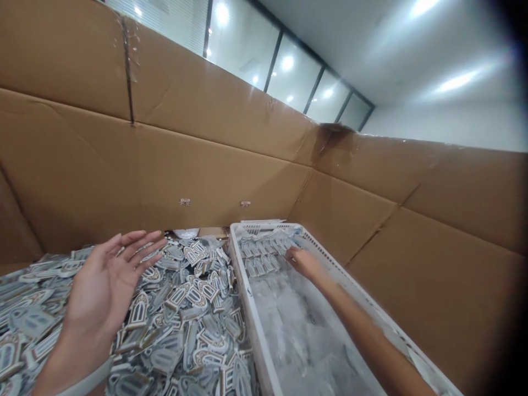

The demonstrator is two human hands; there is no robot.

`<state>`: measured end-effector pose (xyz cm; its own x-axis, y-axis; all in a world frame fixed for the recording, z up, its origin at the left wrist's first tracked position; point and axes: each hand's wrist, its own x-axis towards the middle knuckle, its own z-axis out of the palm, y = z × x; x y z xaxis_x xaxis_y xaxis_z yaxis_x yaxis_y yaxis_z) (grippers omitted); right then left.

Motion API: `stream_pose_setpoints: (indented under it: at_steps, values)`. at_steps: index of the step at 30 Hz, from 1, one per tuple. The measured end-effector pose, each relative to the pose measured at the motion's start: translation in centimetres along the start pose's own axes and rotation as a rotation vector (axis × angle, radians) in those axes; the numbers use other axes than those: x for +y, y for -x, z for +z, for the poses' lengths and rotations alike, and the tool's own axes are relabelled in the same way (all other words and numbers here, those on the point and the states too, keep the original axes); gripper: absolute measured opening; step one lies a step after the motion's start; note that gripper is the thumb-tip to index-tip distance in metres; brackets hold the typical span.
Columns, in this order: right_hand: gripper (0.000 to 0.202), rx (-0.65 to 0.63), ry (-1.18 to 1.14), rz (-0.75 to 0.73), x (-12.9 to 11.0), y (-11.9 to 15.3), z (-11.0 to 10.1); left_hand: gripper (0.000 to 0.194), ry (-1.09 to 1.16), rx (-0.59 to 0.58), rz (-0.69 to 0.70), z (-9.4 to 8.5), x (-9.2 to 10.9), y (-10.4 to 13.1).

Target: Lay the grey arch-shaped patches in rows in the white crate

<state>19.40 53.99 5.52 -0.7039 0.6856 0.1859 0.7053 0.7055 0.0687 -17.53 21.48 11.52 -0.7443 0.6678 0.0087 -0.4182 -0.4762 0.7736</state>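
Note:
My left hand [113, 275] is held palm up with its fingers spread, above a heap of small arch-shaped pieces [198, 294] in grey and white with brown trim. Nothing lies in it. To the right stands a white plastic crate [249, 313], lined with clear plastic film [301, 330]. Rows of similar pieces [262, 256] lie side by side at its far end. My right hand [303, 261] reaches into the crate at the right end of these rows, its fingers bent together and pointing down. Whatever is between its fingertips is too small to make out.
Tall cardboard walls [198, 148] rise behind the heap and the crate and meet in a corner. Another cardboard wall [454, 280] runs along the crate's right side. A white round object [186, 233] shows behind the heap.

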Motion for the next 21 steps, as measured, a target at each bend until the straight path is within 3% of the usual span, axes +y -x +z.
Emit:
stream_pose_setpoints:
  at_steps: [5, 14, 21]
  values:
    - [0.028, -0.06, -0.017, 0.009, 0.4, 0.0, 1.7, 0.022, -0.021, 0.034, -0.017, -0.2, 0.1, -0.1]
    - [0.032, -0.13, -0.08, 0.04, 1.1, 0.1, 2.5, 0.02, -0.03, 0.042, -0.005, -0.4, 0.4, -0.2]
    - [0.036, -0.087, -0.114, 0.019, 0.0, -0.3, 0.1, 0.023, -0.01, 0.051, 0.009, -0.8, 0.1, -0.5]
